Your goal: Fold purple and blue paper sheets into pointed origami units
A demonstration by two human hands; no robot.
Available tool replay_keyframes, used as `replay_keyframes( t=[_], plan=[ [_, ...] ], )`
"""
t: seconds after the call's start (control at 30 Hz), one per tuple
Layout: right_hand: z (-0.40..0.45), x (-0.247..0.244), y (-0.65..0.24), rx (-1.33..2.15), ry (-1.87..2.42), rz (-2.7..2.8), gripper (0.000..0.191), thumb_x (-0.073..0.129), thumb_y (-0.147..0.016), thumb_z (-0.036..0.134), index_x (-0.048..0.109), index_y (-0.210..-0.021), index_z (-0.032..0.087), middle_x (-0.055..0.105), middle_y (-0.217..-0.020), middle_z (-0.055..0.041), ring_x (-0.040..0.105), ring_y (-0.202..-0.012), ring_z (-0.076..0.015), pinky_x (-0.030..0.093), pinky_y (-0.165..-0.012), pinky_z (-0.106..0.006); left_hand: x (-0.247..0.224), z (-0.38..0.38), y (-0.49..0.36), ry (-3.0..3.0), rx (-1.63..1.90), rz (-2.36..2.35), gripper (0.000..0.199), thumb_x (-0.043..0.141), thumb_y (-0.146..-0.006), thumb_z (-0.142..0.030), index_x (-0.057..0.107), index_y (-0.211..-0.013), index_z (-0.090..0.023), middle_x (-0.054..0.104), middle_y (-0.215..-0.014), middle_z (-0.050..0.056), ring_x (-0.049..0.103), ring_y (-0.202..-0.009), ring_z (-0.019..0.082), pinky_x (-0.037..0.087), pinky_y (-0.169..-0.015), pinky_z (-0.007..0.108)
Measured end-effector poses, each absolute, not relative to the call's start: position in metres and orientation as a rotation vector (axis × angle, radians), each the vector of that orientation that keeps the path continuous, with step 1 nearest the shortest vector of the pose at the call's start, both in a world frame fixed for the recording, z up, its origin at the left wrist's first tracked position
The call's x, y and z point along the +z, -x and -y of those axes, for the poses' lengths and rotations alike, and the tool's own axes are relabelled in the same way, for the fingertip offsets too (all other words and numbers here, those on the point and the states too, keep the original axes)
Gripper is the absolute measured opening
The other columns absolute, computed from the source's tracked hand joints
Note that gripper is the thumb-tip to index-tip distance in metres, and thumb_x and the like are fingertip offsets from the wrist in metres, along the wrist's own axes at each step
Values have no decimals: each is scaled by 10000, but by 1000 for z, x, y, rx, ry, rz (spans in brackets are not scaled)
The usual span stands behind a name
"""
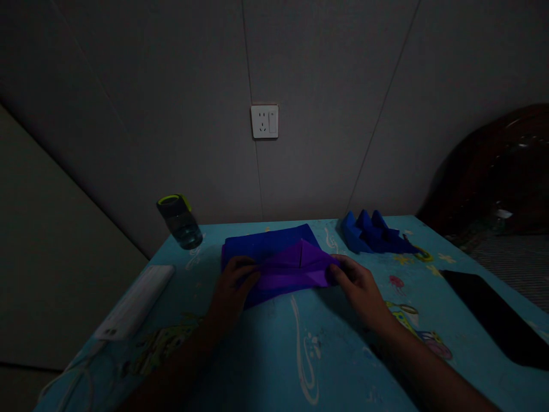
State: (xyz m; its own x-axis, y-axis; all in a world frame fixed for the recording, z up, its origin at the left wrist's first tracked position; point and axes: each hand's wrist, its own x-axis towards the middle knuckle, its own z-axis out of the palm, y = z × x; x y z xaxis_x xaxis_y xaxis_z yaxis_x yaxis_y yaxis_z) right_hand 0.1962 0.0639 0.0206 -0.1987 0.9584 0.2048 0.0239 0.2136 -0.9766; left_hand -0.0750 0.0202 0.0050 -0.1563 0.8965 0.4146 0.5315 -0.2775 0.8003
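Purple paper (295, 277) over blue sheet (266, 245) on worktop (266, 355), creased to central peak; folding looks partway. Left hand (231, 286): fingers gripping its left end. Right hand (358, 286): fingers pinching right end. Peaked blue paper (364, 234), far right, looks done. Blue sheet flat, apparently unfolded.

A dimly lit, seamed grey wall (193, 126) bears 1 white socket plate (265, 121) above a blue patterned worktop (343, 355); dark, curved wooden furniture (480, 166) stands at right.
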Motion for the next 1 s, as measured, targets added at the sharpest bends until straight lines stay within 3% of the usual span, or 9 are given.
replay_keyframes(
  t=[0.17, 0.3, 0.4, 0.5, 0.57, 0.67, 0.77, 0.9, 1.0],
  plan=[
    [-68, 20, -203, 921, 998, 1517, 206, 656, -828, 442, 744, -859, 258, 632, -1245, -72, 533, -1205, -290, 372, -1032, -430, 4, -18, 81, -2127, 1429, -1692, 235, 594, -884, -353, 743, -1057, -295, 547, -932, 44, 577, -857, 180, 518, -772, 322],
    [-69, 17, -205, 947, 1000, 1436, 185, 693, -797, 440, 745, -796, 263, 525, -1400, -62, 448, -1305, -309, 357, -1041, -438, -4, -19, 84, -2341, 1308, -1672, 310, 542, -918, -360, 693, -1170, -260, 595, -766, 35, 583, -698, 159, 514, -650, 276],
    [-71, 14, -205, 1029, 1009, 1369, 166, 707, -788, 423, 743, -789, 261, 579, -1336, -73, 512, -1232, -297, 395, -994, -414, -8, -19, 83, -2357, 1241, -1650, 347, 500, -942, -344, 647, -1237, -236, 704, -839, 68, 646, -704, 163, 535, -677, 276],
    [-73, 11, -204, 1084, 1024, 1331, 159, 733, -751, 414, 749, -790, 260, 703, -1051, -65, 619, -1000, -259, 449, -886, -381, -7, -18, 79, -2268, 1276, -1590, 381, 480, -948, -307, 592, -1301, -215, 735, -1009, 99, 692, -808, 183, 550, -762, 296],
    [-73, 12, -202, 1125, 1034, 1295, 176, 753, -715, 409, 753, -788, 249, 718, -890, -45, 631, -839, -229, 473, -782, -354, -4, -16, 76, -2165, 1319, -1558, 419, 479, -943, -305, 551, -1342, -197, 727, -1061, 108, 699, -860, 194, 546, -819, 314],
    [-72, 13, -200, 1222, 1036, 1251, 190, 745, -713, 379, 757, -837, 235, 715, -801, -31, 614, -708, -196, 477, -684, -331, 2, -13, 70, -1921, 1378, -1495, 453, 463, -947, -353, 530, -1359, -178, 724, -1060, 102, 713, -815, 191, 549, -827, 326],
    [-70, 12, -200, 1314, 1019, 1267, 235, 690, -756, 341, 758, -941, 214, 695, -713, -26, 613, -682, -196, 479, -685, -340, 6, -12, 67, -1577, 1439, -1484, 444, 451, -947, -426, 600, -1279, -172, 708, -1116, 91, 718, -778, 188, 568, -778, 326],
    [-69, 12, -200, 1321, 1068, 1342, 326, 636, -820, 423, 759, -976, 165, 697, -753, -56, 607, -696, -200, 472, -684, -348, 6, -16, 67, -1360, 1515, -1507, 362, 555, -882, -464, 718, -1027, -174, 711, -1061, 69, 682, -947, 229, 570, -791, 322],
    [-69, 14, -197, 1306, 1060, 1354, 370, 699, -782, 472, 734, -989, 166, 678, -739, -36, 589, -663, -178, 461, -635, -316, 5, -19, 68, -1280, 1528, -1507, 322, 643, -823, -435, 708, -1000, -173, 710, -963, 56, 681, -847, 203, 573, -762, 319]
  ],
)
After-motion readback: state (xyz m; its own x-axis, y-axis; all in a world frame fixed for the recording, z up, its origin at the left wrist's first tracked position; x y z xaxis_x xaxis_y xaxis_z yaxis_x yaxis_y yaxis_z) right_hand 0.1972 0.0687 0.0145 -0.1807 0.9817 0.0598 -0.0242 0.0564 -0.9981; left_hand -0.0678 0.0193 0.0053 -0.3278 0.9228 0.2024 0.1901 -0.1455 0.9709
